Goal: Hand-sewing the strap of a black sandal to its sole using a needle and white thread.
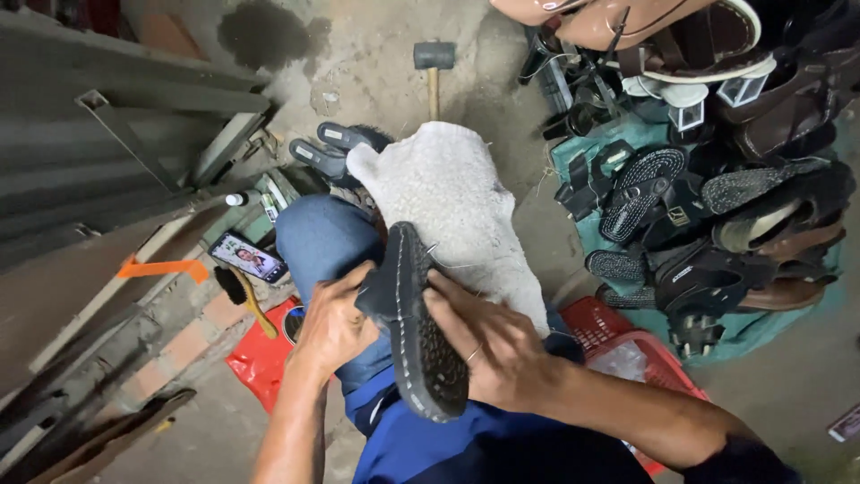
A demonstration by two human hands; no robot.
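A black shoe (419, 336) lies sole-up across my lap, its studded sole edged with pale stitching. My left hand (333, 321) grips the shoe's left edge near the upper. On the right side of the sole rests my right hand (479, 339), fingers closed on the rim, a ring on one finger. A thin needle or thread sticks out near the shoe's tip, by my right fingertips. A grey woolly cloth (457, 202) covers my right knee under the shoe. Blue jeans (321, 237) show on my left leg.
A pile of sandals and shoes (717, 215) lies on a teal sheet at the right. A red basket (618, 336) sits beside my right leg. A hammer (434, 64) lies on the concrete ahead. A phone (248, 257), a brush (240, 291) and a red bag (260, 358) lie at the left.
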